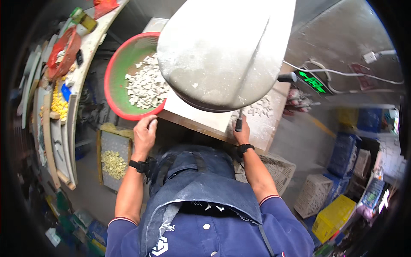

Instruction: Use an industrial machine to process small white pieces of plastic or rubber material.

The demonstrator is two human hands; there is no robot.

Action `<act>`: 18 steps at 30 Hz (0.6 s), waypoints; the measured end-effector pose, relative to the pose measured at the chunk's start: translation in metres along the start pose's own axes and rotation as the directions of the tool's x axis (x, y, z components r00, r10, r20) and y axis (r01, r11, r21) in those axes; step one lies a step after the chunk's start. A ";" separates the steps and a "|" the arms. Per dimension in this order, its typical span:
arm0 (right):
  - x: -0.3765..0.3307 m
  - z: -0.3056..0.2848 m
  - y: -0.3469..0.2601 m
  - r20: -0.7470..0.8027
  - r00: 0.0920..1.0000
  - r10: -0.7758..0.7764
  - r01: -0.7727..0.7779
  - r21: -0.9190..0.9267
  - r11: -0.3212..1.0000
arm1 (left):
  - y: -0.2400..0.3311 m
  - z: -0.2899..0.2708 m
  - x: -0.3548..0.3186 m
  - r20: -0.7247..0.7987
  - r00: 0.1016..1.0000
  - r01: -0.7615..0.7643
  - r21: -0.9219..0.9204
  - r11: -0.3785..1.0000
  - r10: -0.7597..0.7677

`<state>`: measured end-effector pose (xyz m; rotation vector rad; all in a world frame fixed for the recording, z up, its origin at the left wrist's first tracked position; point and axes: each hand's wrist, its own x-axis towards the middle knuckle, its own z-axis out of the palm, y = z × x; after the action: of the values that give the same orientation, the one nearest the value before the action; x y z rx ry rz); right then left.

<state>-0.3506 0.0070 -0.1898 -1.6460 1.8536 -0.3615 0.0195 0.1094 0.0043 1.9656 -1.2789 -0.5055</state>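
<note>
Head view: the red-rimmed green basin (122,68) sits tilted at the edge of the floury work board (201,118), just beyond the left hand (144,133), and it holds a heap of small white dough pieces (147,85). The left hand grips the near rim of the basin, fingers curled on it. The right hand (242,133) is closed around a dark-handled knife (239,123) — the blade goes up under a big floured hood (222,51). Beyond this hand lie more cut pieces (261,107). Well left of the left hand stands a tray of yellow pieces (113,163).
</note>
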 end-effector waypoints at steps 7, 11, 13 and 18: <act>0.031 -0.006 -0.013 0.093 0.996 0.016 0.008 -0.247 0.969 | 0.004 -0.001 -0.042 0.084 0.995 0.044 0.074 0.996 -0.050; 0.035 0.004 -0.002 0.066 0.989 -0.130 0.142 -0.234 0.962 | 0.011 0.003 -0.047 0.137 0.990 0.031 0.089 0.996 -0.043; 0.031 0.006 0.002 0.086 0.984 -0.155 0.171 -0.237 0.956 | 0.013 0.005 -0.048 0.155 0.988 0.009 0.095 0.995 -0.023; 0.030 -0.003 -0.002 0.077 0.972 -0.222 0.233 -0.233 0.944 | 0.016 0.005 -0.052 0.196 0.981 -0.001 0.083 0.997 -0.016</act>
<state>-0.3511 -0.0232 -0.1948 -2.0241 1.7279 -0.1943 -0.0157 0.1503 0.0101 2.0297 -1.4347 -0.6737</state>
